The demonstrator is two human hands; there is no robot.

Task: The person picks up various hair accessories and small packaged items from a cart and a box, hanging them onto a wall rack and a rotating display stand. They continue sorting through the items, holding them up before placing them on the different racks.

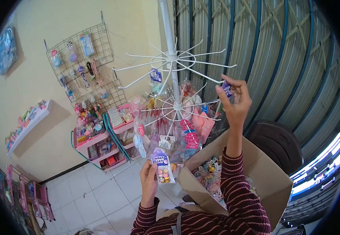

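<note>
My left hand (149, 181) pinches a small clear packet (164, 169) with a purple "Night Sky" header card and several little colourful pieces inside. Up at the right, my right hand (235, 96) is closed on another purple-carded packet (226, 89), its lower part mostly hidden by my fingers. That packet is at the tip of a white prong on the upper tier of a display rack (172, 57). One more Night Sky packet (155, 75) hangs from a prong on the rack's left side. The lower tier (177, 105) bears many bagged accessories.
An open cardboard box (262, 166) full of small packaged items stands below my right arm. A dark brown chair (276, 141) is by the metal shutter (252, 39). Wire grids (81, 43), a white wall shelf (30, 125) and a pink drawer cart (95, 145) line the left.
</note>
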